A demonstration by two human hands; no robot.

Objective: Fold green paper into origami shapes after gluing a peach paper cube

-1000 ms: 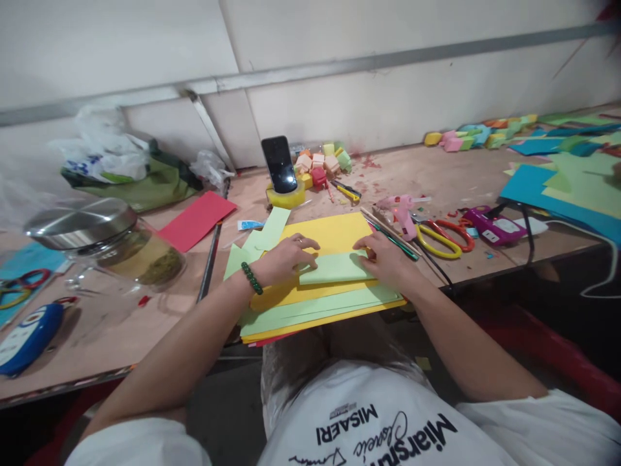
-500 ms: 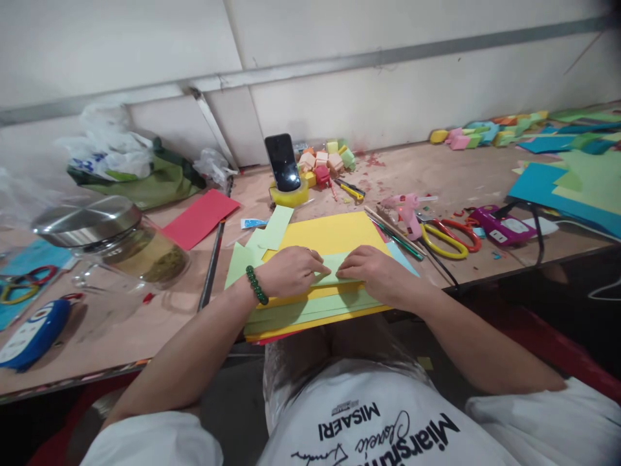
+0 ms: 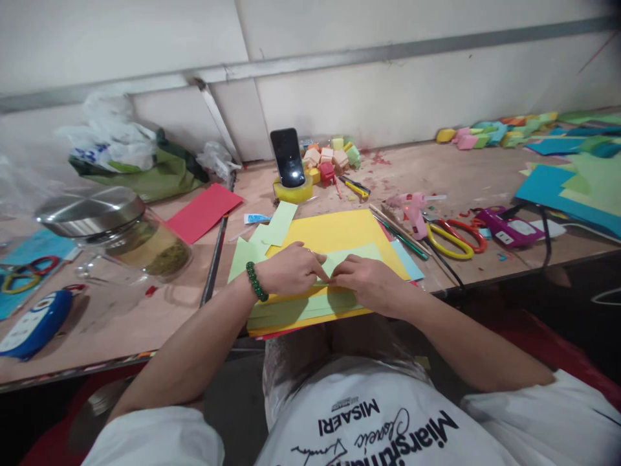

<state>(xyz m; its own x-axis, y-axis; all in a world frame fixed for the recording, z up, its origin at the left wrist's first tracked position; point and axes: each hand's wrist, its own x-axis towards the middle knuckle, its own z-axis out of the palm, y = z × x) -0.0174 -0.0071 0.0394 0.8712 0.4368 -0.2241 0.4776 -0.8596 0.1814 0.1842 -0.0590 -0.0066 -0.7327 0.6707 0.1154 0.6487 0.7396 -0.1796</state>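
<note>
1. Head view: the left hand (image 3: 291,272) and the right hand (image 3: 366,281) meet fingertip to fingertip over the middle of the light green paper (image 3: 356,254). A second ago they sat apart, one at each end of it.
2. The fingers of both hands are curled nearly closed, with the tips nipping the paper's near fold. Whether the thumbs are under the flap is hidden.
3. The light green paper lies on the yellow sheet (image 3: 334,230), which tops a stack of coloured sheets at the near edge of the surface (image 3: 436,175), in front of the person. Its far strip now shows flat beyond the knuckles.
4. As a judgement, the hands coming together puts the folding work at the centre of the piece rather than at its ends.
5. Right of the stack lie a pink glue gun (image 3: 412,210) and the scissors (image 3: 449,236). Behind it, a phone (image 3: 287,157) stands in a tape roll (image 3: 292,192). A glass jar (image 3: 130,239) stands well to the left.
</note>
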